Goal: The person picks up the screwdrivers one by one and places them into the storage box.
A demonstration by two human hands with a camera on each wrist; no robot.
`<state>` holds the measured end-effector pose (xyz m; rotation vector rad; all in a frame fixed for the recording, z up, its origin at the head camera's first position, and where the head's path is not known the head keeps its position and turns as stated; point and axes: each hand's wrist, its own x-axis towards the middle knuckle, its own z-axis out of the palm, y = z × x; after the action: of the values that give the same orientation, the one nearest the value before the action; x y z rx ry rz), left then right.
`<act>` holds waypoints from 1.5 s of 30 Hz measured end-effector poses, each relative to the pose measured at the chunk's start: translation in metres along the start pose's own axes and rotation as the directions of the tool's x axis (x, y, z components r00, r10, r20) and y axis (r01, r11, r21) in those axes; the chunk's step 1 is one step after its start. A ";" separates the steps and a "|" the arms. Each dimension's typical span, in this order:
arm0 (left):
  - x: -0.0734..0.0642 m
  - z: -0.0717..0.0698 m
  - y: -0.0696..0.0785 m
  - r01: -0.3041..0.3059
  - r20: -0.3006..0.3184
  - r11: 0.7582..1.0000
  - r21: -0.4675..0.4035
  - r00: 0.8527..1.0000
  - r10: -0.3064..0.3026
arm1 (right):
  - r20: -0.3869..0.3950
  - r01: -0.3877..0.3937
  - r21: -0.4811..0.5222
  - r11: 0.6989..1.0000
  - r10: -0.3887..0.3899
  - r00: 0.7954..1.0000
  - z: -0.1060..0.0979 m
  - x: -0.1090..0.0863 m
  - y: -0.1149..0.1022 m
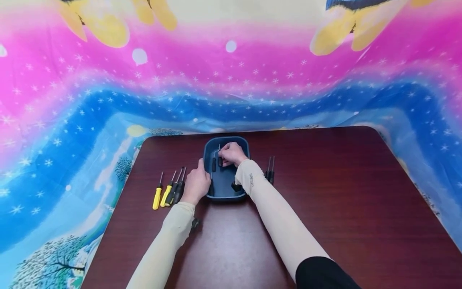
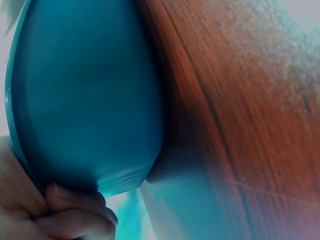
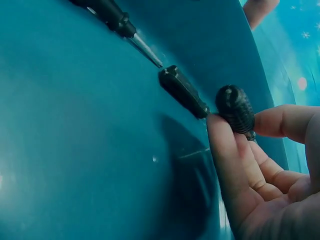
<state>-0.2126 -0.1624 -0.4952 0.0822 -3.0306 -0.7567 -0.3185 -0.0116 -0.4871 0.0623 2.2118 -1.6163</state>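
A dark blue plastic basin [image 1: 225, 198] stands on the table. My left hand [image 1: 197, 182] grips its left rim, and the left wrist view shows curled fingers [image 2: 82, 216] against the outer wall. Inside the basin, my right hand [image 1: 232, 153] pinches a screwdriver [image 3: 235, 110] by its black ridged handle, between thumb and fingers. Its shaft points toward the far end in the head view. Just left of it a second black-handled screwdriver [image 3: 184, 92] lies on the basin floor. A third black screwdriver [image 3: 102, 12] lies along the left wall, partly beside the left hand.
Left of the basin lie a yellow screwdriver [image 1: 157, 197], another yellow one [image 1: 166, 194] and black screwdrivers [image 1: 178, 192]. Two black screwdrivers [image 1: 271, 176] lie to the right, close to the right sleeve. A patterned cloth [image 1: 231, 100] hangs behind the brown table [image 1: 343, 192].
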 end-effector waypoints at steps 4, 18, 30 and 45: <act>0.002 0.001 0.001 -0.017 -0.019 1.000 0.021 1.000 0.017 | -0.014 -0.018 -0.011 1.000 0.018 1.000 0.001 0.004 0.000; -0.001 0.001 -0.002 -0.010 -0.010 1.000 0.011 1.000 0.010 | -0.012 -0.029 -0.093 0.995 0.028 1.000 0.009 0.011 0.002; -0.001 0.002 0.000 -0.002 -0.007 1.000 0.025 1.000 0.002 | 0.010 -0.064 -0.153 0.986 0.067 0.998 0.011 0.007 0.001; -0.001 0.003 0.000 -0.017 -0.025 1.000 0.026 1.000 0.017 | -0.009 -0.056 -0.221 0.974 0.055 0.998 0.017 0.014 0.005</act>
<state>-0.2118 -0.1613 -0.4975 0.0657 -3.0134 -0.7106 -0.3252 -0.0282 -0.5009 0.0634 2.3562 -1.3321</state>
